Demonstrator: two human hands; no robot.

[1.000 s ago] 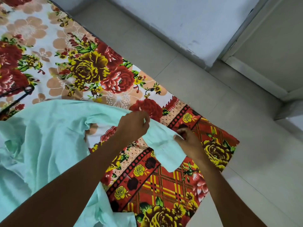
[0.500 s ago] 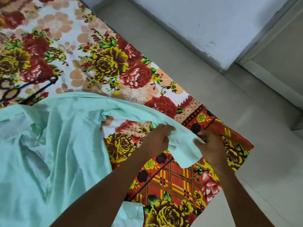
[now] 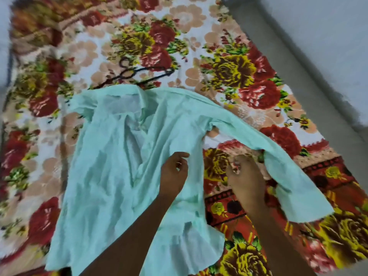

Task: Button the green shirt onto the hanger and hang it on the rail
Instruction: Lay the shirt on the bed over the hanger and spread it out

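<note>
Shirt (image 3: 119,166), pale green, lies spread flat mid-blanket w/ front open & collar toward far edge, prob. laid out so the hanger can slide in. Hanger (image 3: 139,74), black, sits just beyond collar, not yet inside. Sleeve (image 3: 278,156) stretches toward blanket's right edge. Left hand (image 3: 175,172) hovers over shirt body, fingers loosely curled, holding nothing. Right hand (image 3: 247,176) is beside sleeve; grip can't be told, too blurry. Floral blanket (image 3: 229,66) carries it all.

Floral bedsheet (image 3: 229,72) — grey floor (image 3: 318,56) alongside

hanger (image 3: 139,74) blurred, lower part hidden — shirt (image 3: 111,156) covers it
</note>
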